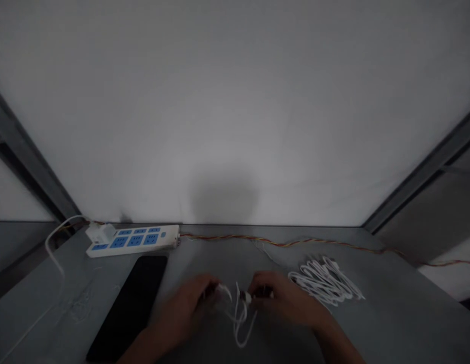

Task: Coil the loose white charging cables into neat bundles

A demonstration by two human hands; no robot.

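Observation:
My left hand (189, 303) is closed on one end of a white cable (240, 336), its fingers slightly blurred. Right of it, my right hand (278, 298) pinches the cable's other part, close to a white connector (245, 297) with a dark part. Between the two hands the cable hangs in loose loops above the grey table. A black phone-like slab (128, 308) lies to the left of my left hand. Bundled white cables (326, 280) rest on the table just beyond my right hand.
A white power strip (134, 240) with blue sockets lies at the back left, a white adapter (100, 233) plugged in and its cord running left. Twisted red and yellow wires (310, 241) cross the table's back edge. A white panel (235, 111) stands behind.

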